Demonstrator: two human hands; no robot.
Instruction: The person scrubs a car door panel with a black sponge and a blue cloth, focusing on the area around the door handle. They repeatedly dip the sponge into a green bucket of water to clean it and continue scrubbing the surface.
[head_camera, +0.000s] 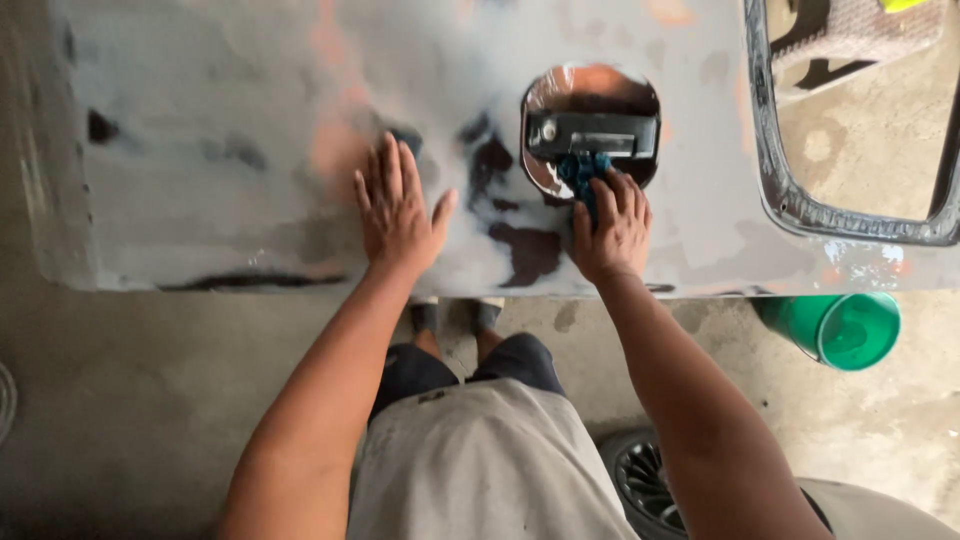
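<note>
On grey sanded car panel (200, 150): left hand (398, 210) pressed flat, fingers spread wide, palm down, arm straight. At lower edge of round handle recess (590, 125): right hand (612, 232), fingers curled narrow, holding blue cloth (583, 172) against panel, wrist bent slightly. Below panel's right end, on floor: green bucket (845, 328).

Both arms stretched forward, left hand (398, 208) flat with fingers spread, right hand (611, 228) palm-down, fingers curled
</note>
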